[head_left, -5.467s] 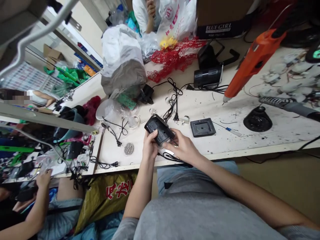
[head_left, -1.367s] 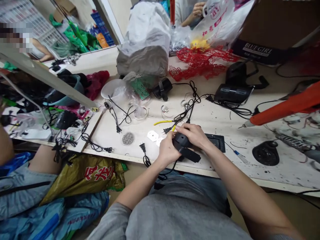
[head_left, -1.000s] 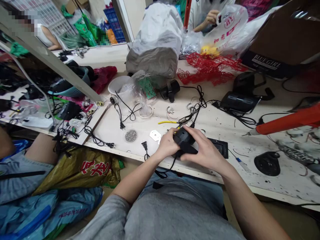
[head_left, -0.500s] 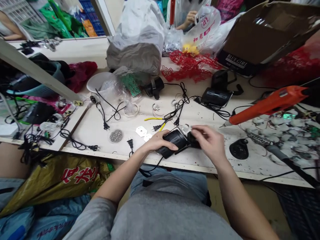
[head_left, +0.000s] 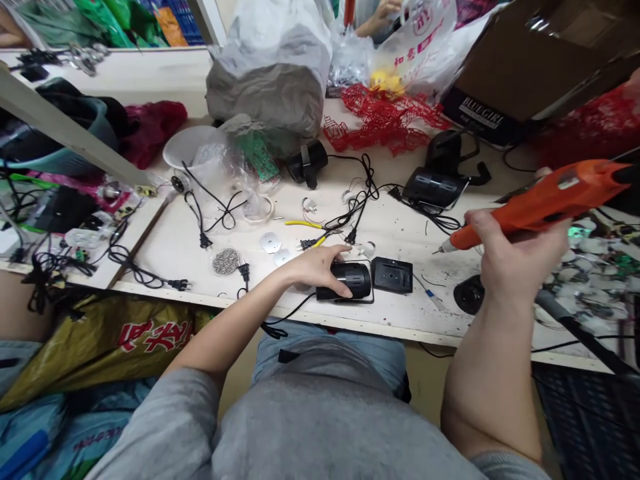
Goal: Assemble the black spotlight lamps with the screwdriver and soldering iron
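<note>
My left hand [head_left: 314,267] lies on a small black device [head_left: 347,290] with a cord, holding it down near the table's front edge. Just right of it lies a flat black square cover plate [head_left: 392,275]. My right hand [head_left: 515,257] is raised at the right and wrapped round an orange hot glue gun [head_left: 540,199], whose metal tip points left and down toward the table. A black round stand [head_left: 467,295] sits below that hand.
Black power cords [head_left: 357,203], yellow wires, round metal discs [head_left: 271,242] and a white bowl [head_left: 185,147] litter the white table [head_left: 165,253]. A grey bag, red mesh, a cardboard box [head_left: 520,67] and another black device [head_left: 435,187] stand behind. Another person's leg is at the left.
My right hand left the black device, swung right and took hold of the orange glue gun. My left hand set the device down and stays on it. The cover plate now lies apart.
</note>
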Demonstrator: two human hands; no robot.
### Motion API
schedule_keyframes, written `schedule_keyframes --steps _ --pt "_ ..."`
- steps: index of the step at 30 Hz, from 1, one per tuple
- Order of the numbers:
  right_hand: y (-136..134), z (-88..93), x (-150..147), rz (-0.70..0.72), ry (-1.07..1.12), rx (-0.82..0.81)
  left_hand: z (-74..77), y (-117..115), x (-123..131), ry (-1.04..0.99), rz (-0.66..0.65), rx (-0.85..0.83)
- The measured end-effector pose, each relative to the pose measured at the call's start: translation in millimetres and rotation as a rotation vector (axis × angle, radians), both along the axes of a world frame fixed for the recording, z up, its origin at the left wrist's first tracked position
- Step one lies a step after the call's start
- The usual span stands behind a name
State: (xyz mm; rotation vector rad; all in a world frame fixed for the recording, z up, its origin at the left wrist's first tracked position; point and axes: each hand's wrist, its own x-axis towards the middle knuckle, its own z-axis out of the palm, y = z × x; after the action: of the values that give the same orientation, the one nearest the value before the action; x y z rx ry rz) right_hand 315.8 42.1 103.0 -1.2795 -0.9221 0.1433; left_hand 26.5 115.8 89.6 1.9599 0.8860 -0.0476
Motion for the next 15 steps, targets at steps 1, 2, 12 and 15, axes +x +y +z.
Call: schedule_keyframes --steps 1,2,12,15 --pt "-4.7 6.4 -12.0 0.026 -0.011 0.035 -1.3 -8.4 -5.2 -0.065 0.034 0.08" --pt "-10.8 12.7 -25.8 0.101 -0.006 0.043 -3.7 -18.4 -10.9 -0.137 0.076 0.173" --pt "-69.2 39.3 -113.8 0.659 0.377 -0.061 -66.2 -86.8 -33.0 -0.387 0.288 0.615" --pt "-74.1 42.5 -114.5 0.727 0.38 -0.12 -72.3 -82.1 -32.5 -0.442 0.262 0.61"
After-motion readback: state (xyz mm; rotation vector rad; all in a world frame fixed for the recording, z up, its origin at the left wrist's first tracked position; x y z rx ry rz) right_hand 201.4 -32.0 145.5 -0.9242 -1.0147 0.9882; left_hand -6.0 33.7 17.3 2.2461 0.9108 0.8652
